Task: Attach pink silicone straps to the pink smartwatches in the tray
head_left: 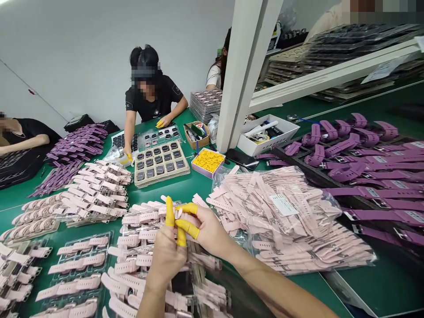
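My left hand [169, 247] and my right hand [212, 232] meet above the trays in the lower middle. Yellow finger cots cover several of my fingertips. Both hands pinch a pale pink watch strap [188, 217], mostly hidden behind the fingers; whether a watch body is attached cannot be seen. Below and around my hands lie stacked clear trays of pink-strapped watches [130, 240]. Right of my right hand, a clear bag of loose pink straps [265, 201] rests on the green table [195, 187].
Piles of pink watches [99, 190] and purple watches [77, 143] stand left. A tray of square watch bodies [160, 163], a box of yellow finger cots [208, 161] and a white post [240, 75] are ahead. Purple watches [371, 176] fill the right. A co-worker [154, 97] sits opposite.
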The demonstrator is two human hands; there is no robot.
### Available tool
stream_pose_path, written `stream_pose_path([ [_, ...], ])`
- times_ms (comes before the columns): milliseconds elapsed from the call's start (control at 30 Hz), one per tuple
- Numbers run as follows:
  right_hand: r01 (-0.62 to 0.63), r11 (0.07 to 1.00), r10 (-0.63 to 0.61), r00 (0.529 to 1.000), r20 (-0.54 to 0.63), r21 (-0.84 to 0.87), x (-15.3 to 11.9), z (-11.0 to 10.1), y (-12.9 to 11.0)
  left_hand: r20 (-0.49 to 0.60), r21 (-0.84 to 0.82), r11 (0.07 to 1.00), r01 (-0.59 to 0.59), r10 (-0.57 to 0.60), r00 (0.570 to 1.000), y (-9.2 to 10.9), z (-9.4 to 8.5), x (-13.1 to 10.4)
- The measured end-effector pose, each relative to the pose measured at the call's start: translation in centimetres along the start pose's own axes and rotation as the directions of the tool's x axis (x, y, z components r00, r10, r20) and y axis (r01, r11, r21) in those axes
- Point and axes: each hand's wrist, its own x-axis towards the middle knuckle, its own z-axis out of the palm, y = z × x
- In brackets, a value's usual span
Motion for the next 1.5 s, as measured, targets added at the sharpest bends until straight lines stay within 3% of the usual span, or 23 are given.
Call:
stream_pose_path([
  [67,0.154,0.969,-0.156,0.988,0.001,-0.192,-0.1,-0.2,0.3,0.051,-0.190,0.975,0.115,-0.107,0.993,0.4,-0.1,-0.2],
  [167,0.343,0.845,-0.355,0.934,0.050,-0.410,-0.3,-0.3,0.6,0.035,-0.341,0.928,0.151,-0.148,0.988,0.8,-0.1,0.4],
  [233,0.387,0.784,-0.386,0.916,0.107,-0.486,-0.4,-0.3,0.5,-0.050,-0.369,0.918,0.143,-0.174,0.984,0.8,-0.1,1.0],
  [300,0.379,0.764,-0.338,0.924,0.176,-0.522,-0.5,-0.3,0.2,-0.157,-0.409,0.897,0.168,-0.251,0.955,0.7,-0.3,1.4],
  [367,0.336,0.778,-0.246,0.941,0.234,-0.532,-0.5,-0.3,-0.1,-0.241,-0.509,0.834,0.215,-0.378,0.894,0.5,-0.7,1.6],
  [500,0.265,0.844,-0.149,0.951,0.271,-0.467,-0.6,-0.3,-0.2,-0.287,-0.784,0.586,0.205,-0.636,0.717,0.3,-1.6,2.3],
  [600,0.272,0.864,-0.181,0.953,0.242,-0.424,-0.7,-0.4,0.1,-0.287,-0.855,0.498,0.145,-0.686,0.668,0.5,-1.9,2.9],
  [767,0.292,0.862,-0.220,0.952,0.213,-0.415,-0.8,-0.5,0.1,-0.245,-0.904,0.410,0.120,-0.728,0.641,0.6,-1.8,3.0],
  [900,0.321,0.858,-0.260,0.945,0.200,-0.402,-0.9,-0.4,0.1,-0.188,-0.927,0.352,0.131,-0.738,0.648,0.4,-1.7,2.7],
  [1067,0.328,0.884,-0.306,0.945,0.120,-0.334,-0.9,-0.2,0.6,-0.150,-0.933,0.324,0.156,-0.745,0.650,0.5,-1.7,2.6],
  [1233,0.432,0.874,-0.413,0.902,0.128,-0.223,-0.7,-0.2,0.7,-0.116,-0.940,0.297,0.170,-0.744,0.658,0.7,-1.6,2.7],
  [1433,0.456,0.845,-0.422,0.890,0.175,-0.281,-0.5,-0.3,1.0,-0.067,-0.927,0.292,0.236,-0.748,0.661,0.4,-1.2,2.6],
  [1500,0.458,0.839,-0.426,0.889,0.169,-0.292,-0.4,-0.4,1.0,-0.050,-0.919,0.306,0.250,-0.719,0.694,0.3,-1.3,2.4],
])
